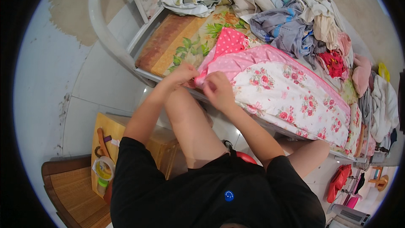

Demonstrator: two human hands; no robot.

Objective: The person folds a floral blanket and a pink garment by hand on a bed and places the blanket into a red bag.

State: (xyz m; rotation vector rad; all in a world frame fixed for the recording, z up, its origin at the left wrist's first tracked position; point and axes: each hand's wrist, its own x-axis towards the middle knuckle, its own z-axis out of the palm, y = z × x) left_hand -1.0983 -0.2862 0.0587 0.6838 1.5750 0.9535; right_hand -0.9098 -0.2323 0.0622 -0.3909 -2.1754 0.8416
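A white cloth [275, 85] with red rose bouquets and a pink dotted border lies over the near side of a bed. Its pink corner [198, 80] reaches the bed's edge, just above my left knee. My left hand [183, 75] pinches that corner with its fingertips. Close beside it on the right, my right hand [219, 90] has its fingers curled onto the pink border. Whether a small item sits between the fingertips is too fine to tell. A bright pink dotted piece [231, 40] of the cloth is folded over behind the hands.
Below the cloth is a mattress [174, 41] with a leaf pattern, bounded by a white metal bed frame [107, 44]. Rumpled clothes [284, 25] are heaped along the far side. At left, a wooden cabinet [101, 118] carries a tape roll [104, 168], beside a woven-seat chair [76, 190].
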